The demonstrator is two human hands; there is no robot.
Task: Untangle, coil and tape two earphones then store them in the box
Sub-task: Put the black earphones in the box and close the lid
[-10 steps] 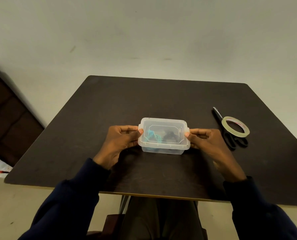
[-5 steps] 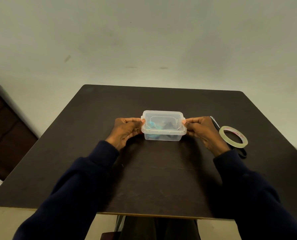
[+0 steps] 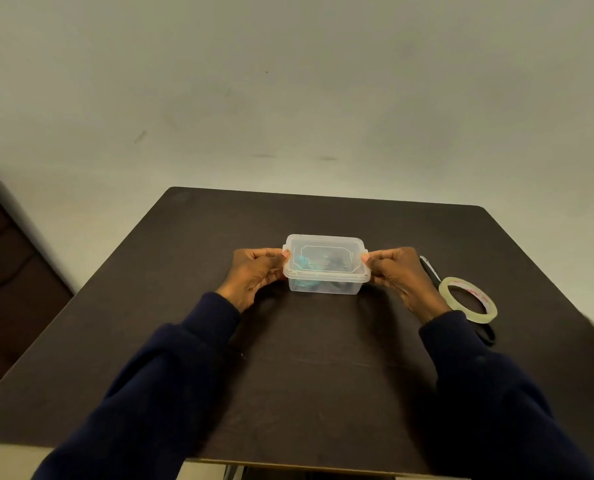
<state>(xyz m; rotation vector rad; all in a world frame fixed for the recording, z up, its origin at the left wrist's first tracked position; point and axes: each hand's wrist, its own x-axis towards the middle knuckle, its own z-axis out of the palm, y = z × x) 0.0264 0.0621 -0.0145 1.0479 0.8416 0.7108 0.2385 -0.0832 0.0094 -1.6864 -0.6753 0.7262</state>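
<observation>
I see the lidded clear box (image 3: 326, 268) at frame centre on the dark table (image 3: 323, 358), held between both hands. The left hand (image 3: 255, 277) pinches its left lid edge with curled fingers; the right hand (image 3: 401, 277) pinches the right edge. A teal earphone (image 3: 302, 263) and black earphone (image 3: 337, 260) lie inside.

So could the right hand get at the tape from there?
Probably yes: the tape lies just beside the right hand with nothing between, though that hand grips the box and must let go first.
</observation>
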